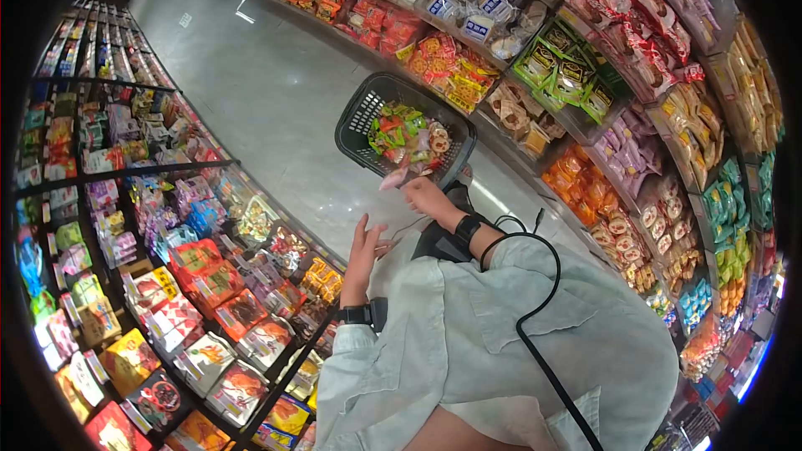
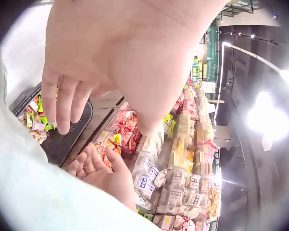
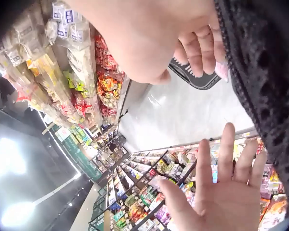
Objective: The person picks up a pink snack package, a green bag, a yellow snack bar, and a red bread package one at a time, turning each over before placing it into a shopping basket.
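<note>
My right hand (image 1: 428, 198) is at the near rim of a dark plastic shopping basket (image 1: 355, 108), its fingers loosely bent. Just beyond the fingertips is a small pink packet (image 1: 393, 178), overlapping the basket's near edge in the head view. In the right wrist view the pink packet (image 3: 222, 70) shows past the fingers, with no finger or thumb closed round it. Inside the basket lie green snack packets (image 1: 403, 124) and round brownish packaged snacks (image 1: 438, 139). My left hand (image 1: 362, 252) is held in the air to the left, fingers extended and palm bare.
Shelves of bagged snacks (image 1: 459, 67) run close along the basket's right side. Another tiered rack of colourful packets (image 1: 209, 276) stands at left. Grey floor (image 1: 267, 117) lies between them. A black cable (image 1: 547, 301) hangs across my shirt.
</note>
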Demonstrator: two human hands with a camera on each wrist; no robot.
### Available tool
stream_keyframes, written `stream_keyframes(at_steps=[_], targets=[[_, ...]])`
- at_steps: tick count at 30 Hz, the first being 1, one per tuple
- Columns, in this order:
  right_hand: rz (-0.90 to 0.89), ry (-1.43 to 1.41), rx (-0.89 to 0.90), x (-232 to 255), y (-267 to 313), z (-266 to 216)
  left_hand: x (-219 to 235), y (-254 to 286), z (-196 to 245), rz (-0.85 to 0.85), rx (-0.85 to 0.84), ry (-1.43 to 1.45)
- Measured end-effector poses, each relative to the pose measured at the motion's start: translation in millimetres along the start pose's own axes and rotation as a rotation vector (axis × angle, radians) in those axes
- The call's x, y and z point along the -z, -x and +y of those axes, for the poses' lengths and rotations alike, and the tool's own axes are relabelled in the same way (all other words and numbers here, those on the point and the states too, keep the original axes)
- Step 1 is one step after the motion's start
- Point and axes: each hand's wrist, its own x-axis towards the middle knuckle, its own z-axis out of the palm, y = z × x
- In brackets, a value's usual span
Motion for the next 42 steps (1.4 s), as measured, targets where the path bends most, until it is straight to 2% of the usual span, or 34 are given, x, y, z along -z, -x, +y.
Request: stream_keyframes(at_steps=[2, 3, 6, 10, 14, 16, 19, 21, 22, 24, 27, 29, 31, 33, 34, 36, 39, 42], targets=[[-0.082, -0.035, 0.023, -8, -8, -3, 4, -4, 4, -0.011, 0.057, -0.01], [-0.23, -0.002, 0.017, -8, -14, -7, 3, -4, 9, -0.02, 0.073, -0.008], [-0.332, 0.059, 0.04, -9, -22, -16, 4, -18, 23, -0.116, 0.11, -0.13], [-0.131, -0.114, 0.109, 2, -35, -23, 15, -57, 34, -0.199, 0.078, -0.181], [0.011, -0.062, 0.105, 4, -31, -39, 25, -99, 52, -0.334, 0.041, -0.234], [0.074, -0.051, 0.161, -3, -29, -38, 37, -118, 60, -0.42, 0.018, -0.303], [0.214, -0.158, 0.107, -24, -21, -36, 63, -149, 70, -0.585, -0.019, -0.336], [0.242, -0.188, 0.14, -33, -13, -33, 81, -163, 79, -0.632, 0.009, -0.377], [0.289, -0.126, 0.121, -42, -4, -34, 90, -171, 84, -0.65, 0.018, -0.4], [0.4, -0.111, 0.021, -58, 5, -16, 113, -194, 85, -0.648, 0.147, -0.298], [0.504, -0.204, 0.024, -79, 27, 6, 168, -242, 43, -0.544, 0.34, -0.22], [0.53, -0.231, 0.003, -88, 43, 14, 228, -310, -32, -0.391, 0.438, -0.22], [0.581, -0.27, -0.024, -95, 59, 22, 284, -345, -83, -0.19, 0.561, -0.121], [0.623, -0.301, -0.055, -102, 76, 26, 341, -364, -134, -0.165, 0.483, -0.116], [0.636, -0.313, -0.064, -103, 82, 27, 365, -381, -166, -0.151, 0.564, -0.241], [0.644, -0.309, -0.036, -105, 87, 44, 365, -342, -144, -0.113, 0.484, -0.233], [0.636, -0.314, -0.051, -106, 98, 64, 355, -317, -130, -0.149, 0.628, -0.201], [0.659, -0.316, -0.073, -102, 114, 83, 328, -300, -133, -0.145, 0.576, -0.29]])
